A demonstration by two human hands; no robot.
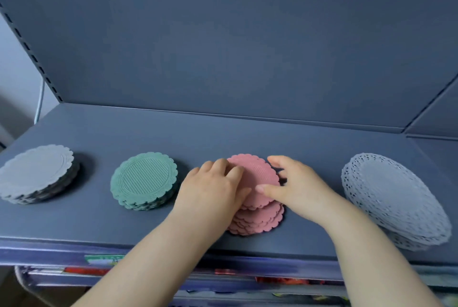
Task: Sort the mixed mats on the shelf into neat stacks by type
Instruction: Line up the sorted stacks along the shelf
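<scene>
left hand (pixel 213 190), right hand (pixel 297 187) round the pink stack (pixel 257 220)

Four stacks of round scalloped mats are ranged in a row on the shelf (pixel 223 133): a grey stack (pixel 37 174) at far left, then a green stack (pixel 145 180), a pink stack (pixel 257 217) with its upper mats shifted rearward off the lower ones, and a larger grey openwork stack (pixel 394 197) at right.

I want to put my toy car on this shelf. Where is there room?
Bare shelf runs behind all the stacks, and between the grey stack and green stack. It is crowded around the pink stack, where the left hand and right hand hold it; the right forearm fills the gap to the lacy stack.
</scene>
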